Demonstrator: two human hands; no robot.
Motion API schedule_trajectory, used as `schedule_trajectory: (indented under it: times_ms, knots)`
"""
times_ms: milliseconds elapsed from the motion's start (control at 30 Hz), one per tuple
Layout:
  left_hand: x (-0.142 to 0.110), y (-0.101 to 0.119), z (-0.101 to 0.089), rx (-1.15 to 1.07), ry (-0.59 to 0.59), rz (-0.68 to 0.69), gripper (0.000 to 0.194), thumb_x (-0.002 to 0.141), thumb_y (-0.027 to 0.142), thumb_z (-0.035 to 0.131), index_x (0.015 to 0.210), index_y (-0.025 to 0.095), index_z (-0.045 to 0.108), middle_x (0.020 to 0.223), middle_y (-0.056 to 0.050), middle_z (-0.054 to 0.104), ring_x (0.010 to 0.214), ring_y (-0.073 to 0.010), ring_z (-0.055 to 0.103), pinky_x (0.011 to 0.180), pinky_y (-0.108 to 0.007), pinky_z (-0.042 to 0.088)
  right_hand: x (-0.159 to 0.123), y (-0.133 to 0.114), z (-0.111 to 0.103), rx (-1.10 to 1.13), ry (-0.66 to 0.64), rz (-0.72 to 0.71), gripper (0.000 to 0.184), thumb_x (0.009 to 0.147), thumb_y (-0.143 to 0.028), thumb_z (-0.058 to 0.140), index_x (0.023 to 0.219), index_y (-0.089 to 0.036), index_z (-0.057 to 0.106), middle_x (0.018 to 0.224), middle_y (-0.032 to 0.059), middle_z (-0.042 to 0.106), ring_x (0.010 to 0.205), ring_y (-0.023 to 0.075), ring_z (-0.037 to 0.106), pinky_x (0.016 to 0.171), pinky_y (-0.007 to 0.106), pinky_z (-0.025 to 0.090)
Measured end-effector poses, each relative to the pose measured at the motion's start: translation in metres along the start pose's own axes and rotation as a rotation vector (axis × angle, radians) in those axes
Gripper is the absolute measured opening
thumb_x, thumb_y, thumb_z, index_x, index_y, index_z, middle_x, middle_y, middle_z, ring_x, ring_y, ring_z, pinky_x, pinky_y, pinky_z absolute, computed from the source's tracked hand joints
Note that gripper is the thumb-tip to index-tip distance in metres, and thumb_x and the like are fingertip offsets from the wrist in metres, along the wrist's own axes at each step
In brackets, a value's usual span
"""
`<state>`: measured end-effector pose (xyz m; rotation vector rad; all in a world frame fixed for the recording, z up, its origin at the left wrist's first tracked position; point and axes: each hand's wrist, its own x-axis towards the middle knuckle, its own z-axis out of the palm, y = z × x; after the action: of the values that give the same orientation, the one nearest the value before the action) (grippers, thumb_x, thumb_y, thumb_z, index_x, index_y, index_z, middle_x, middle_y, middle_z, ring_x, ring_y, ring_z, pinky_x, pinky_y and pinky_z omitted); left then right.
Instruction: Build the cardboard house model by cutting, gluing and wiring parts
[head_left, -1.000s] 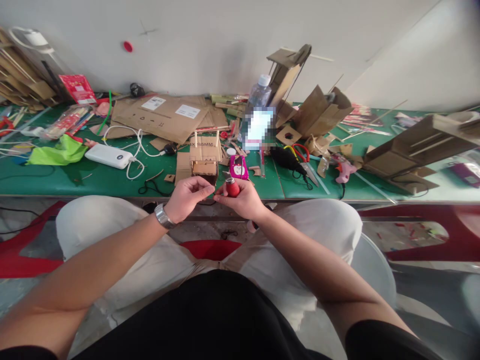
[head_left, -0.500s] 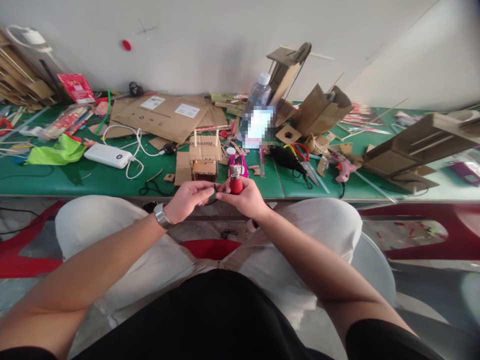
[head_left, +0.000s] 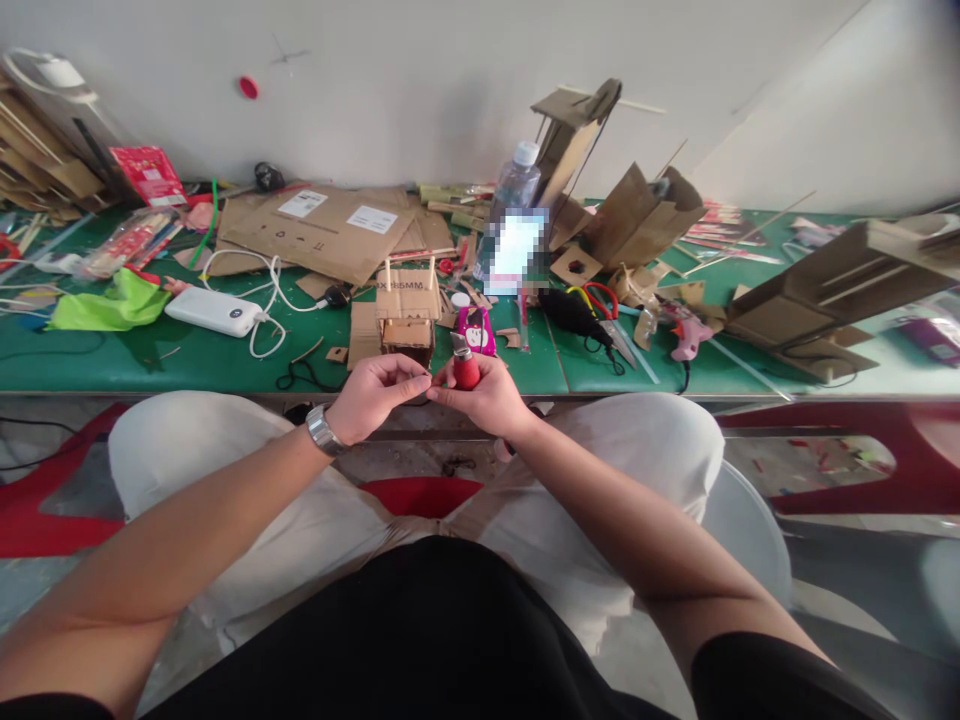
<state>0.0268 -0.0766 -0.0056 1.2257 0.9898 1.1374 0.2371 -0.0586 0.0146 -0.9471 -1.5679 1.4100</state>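
My right hand [head_left: 489,394] is closed round the red handle of a craft knife [head_left: 466,373], whose short metal blade points up and away from me. My left hand [head_left: 377,396], a metal watch on its wrist, has thumb and forefinger pinched together. Its fingertips meet those of my right hand just in front of the table edge. Whatever lies in that pinch is too small to make out. Beyond my hands a small cardboard box structure [head_left: 407,334] stands on the table, with two light sticks upright at its back. Beside it is a pink-and-white container [head_left: 475,331].
The green table [head_left: 495,376] carries a white power bank [head_left: 210,311], scissors [head_left: 617,338], a pink glue gun [head_left: 688,335], a bottle [head_left: 516,184], a blurred-out bright screen [head_left: 517,250] and flat cardboard [head_left: 319,236]. Several cardboard structures [head_left: 806,295] stand right.
The knife has tilted slightly left, and its blade shows more clearly. Both hands stay together at the table edge; the thin dark piece between the fingertips is now hardly visible. The view shifted slightly.
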Motion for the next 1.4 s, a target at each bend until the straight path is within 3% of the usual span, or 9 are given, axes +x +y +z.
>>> schedule_trajectory:
  times_ms: [533,767,1033,1400]
  knots:
    - [0.000,-0.001,0.002,-0.059,0.017,-0.007,0.040,0.073,0.047,0.101,0.083,0.015,0.080,0.070,-0.002,0.071,0.063,-0.0101,0.057,0.060,-0.021,0.046,-0.001,-0.002,0.007,0.053,-0.033,0.041,0.059,0.059,-0.054,0.105,0.069,-0.021,0.057,0.069,-0.0030,0.061,0.066,0.0132,0.052,0.064,0.029,0.046]
    - [-0.001,0.003,0.004,-0.087,0.034,-0.035,0.045,0.071,0.051,0.102,0.080,0.015,0.074,0.066,0.002,0.063,0.060,-0.0088,0.052,0.057,-0.021,0.041,-0.001,-0.001,0.006,0.011,-0.028,0.031,0.056,0.062,-0.054,0.103,0.071,-0.022,0.058,0.070,-0.0027,0.061,0.067,0.0139,0.052,0.065,0.030,0.046]
    - [0.001,0.002,0.004,-0.103,0.044,-0.077,0.051,0.075,0.059,0.097,0.083,0.017,0.069,0.064,0.003,0.056,0.057,-0.0090,0.048,0.054,-0.023,0.038,0.000,-0.001,0.002,-0.035,0.004,-0.030,0.041,0.072,-0.042,0.093,0.072,-0.022,0.057,0.076,0.0009,0.070,0.071,0.0170,0.059,0.070,0.033,0.051]
    - [-0.004,0.009,0.009,0.046,-0.123,-0.068,0.060,0.092,0.075,0.075,0.079,0.020,0.056,0.060,0.004,0.050,0.056,-0.0110,0.041,0.057,-0.026,0.034,0.001,-0.003,-0.001,-0.048,0.027,-0.070,0.044,0.072,-0.043,0.095,0.072,-0.023,0.056,0.077,0.0000,0.069,0.072,0.0166,0.058,0.075,0.034,0.052]
